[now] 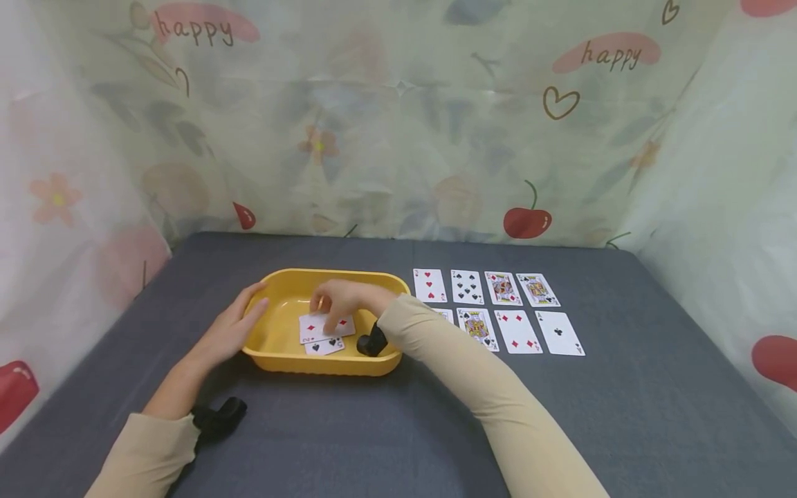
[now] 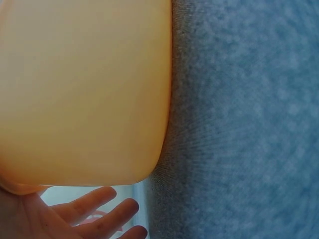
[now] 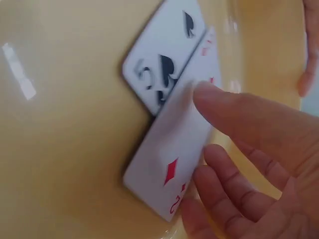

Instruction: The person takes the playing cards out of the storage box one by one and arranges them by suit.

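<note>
A yellow plastic basin [image 1: 268, 339] stands on the dark cloth. In it lie a two of diamonds card [image 3: 167, 154] and a five of spades card [image 3: 144, 64], partly covered by the first. My right hand [image 1: 339, 301] reaches into the basin and pinches the two of diamonds along one long edge, thumb on its face, fingers at the edge. At the basin's left end, my left hand [image 1: 230, 328] rests on the rim, thumb over it. The left wrist view shows its fingers [image 2: 99, 224] loosely extended outside the basin wall.
Right of the basin, face-up cards lie in two rows, among them a three of hearts [image 1: 429, 285], a four of diamonds [image 1: 519, 332] and an ace of clubs [image 1: 560, 333]. The right sleeve [image 1: 448, 353] hides part of the lower row. Patterned curtains [image 1: 398, 138] surround the table.
</note>
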Motion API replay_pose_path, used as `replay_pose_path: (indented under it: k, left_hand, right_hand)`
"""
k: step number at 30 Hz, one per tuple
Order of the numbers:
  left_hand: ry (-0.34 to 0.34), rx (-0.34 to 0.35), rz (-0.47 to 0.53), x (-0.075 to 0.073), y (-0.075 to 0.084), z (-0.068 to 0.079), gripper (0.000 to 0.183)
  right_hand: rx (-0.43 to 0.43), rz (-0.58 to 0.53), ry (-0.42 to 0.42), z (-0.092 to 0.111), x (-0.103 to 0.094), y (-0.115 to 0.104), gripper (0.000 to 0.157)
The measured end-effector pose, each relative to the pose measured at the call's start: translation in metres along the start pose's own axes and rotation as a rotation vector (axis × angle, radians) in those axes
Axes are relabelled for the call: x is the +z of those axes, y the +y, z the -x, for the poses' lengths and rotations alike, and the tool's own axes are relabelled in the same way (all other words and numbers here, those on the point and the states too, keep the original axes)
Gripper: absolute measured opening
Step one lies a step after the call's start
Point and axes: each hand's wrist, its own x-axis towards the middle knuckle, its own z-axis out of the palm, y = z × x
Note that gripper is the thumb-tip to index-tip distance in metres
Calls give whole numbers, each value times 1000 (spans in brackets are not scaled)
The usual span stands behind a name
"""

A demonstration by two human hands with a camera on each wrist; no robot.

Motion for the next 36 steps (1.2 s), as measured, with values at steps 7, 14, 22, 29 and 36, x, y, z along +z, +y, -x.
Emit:
replay_pose_path:
  k: [7,14,22,29,36]
  left_hand:
    - [-1,-5,-1,0,0,0,66]
    - [10,-3,-6,1,0,0,65]
    - [6,0,-4,1,1,0,65]
    - [-5,-6,-8,0,1,0,66]
    - [-11,-12,-7,0,1,-1,67]
  right_hand:
    - [42,75,-33,3,4,-2,47]
    - [49,31,-45,5,-1,1,38]
    - [-20,-30,-41,12,-17,6,20]
    - [-38,-142,23,28,-30,7,20]
    - [-66,-232,168,54,-44,14,30]
